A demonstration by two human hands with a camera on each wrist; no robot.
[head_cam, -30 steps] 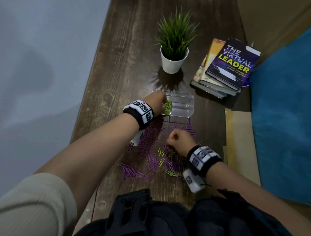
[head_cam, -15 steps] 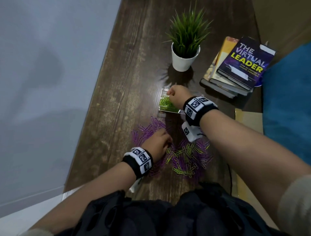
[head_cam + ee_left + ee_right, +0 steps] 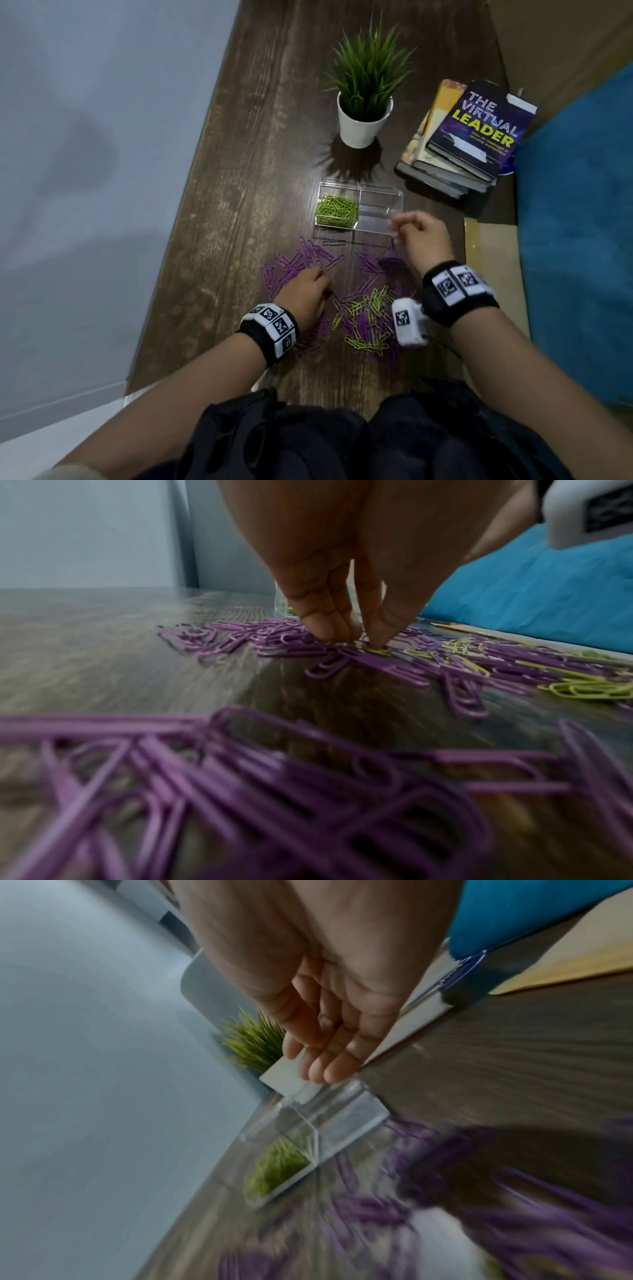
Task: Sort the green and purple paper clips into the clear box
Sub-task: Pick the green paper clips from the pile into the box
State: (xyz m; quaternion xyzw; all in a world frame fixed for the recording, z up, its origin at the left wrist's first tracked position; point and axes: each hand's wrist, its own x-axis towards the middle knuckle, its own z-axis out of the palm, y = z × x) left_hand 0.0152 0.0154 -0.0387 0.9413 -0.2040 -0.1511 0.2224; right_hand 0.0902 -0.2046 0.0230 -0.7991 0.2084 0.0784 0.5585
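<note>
From my remote seat, I look down on a dark wood-grain tabletop (image 3: 260, 144). At 12 o'clock stands a small green artificial plant in a white pot (image 3: 363, 102), and at 2 o'clock a stack of books (image 3: 469, 137). At centre sits the clear two-compartment plastic box (image 3: 378, 205); its left half holds a heap of green wire paper clips (image 3: 337, 209), while the right half looks empty.

At 6 o'clock from the box, a loose scatter of purple wire paper clips (image 3: 301, 263) mixes with unsorted green clips (image 3: 368, 318). My left hand (image 3: 305, 294) is down on this scatter, thumb and fingertips (image 3: 329, 626) drawn together on a green clip (image 3: 375, 651) beneath them; whether it has left the table I cannot tell. My right hand (image 3: 419, 236) hovers just beside the box's near right corner, fingers relaxed and loosely curved, apparently holding nothing.

I judge these clips light, stiff, slick-coated and prone to tangling. Each is best pinched by its rounded end, or slid free before lifting.
</note>
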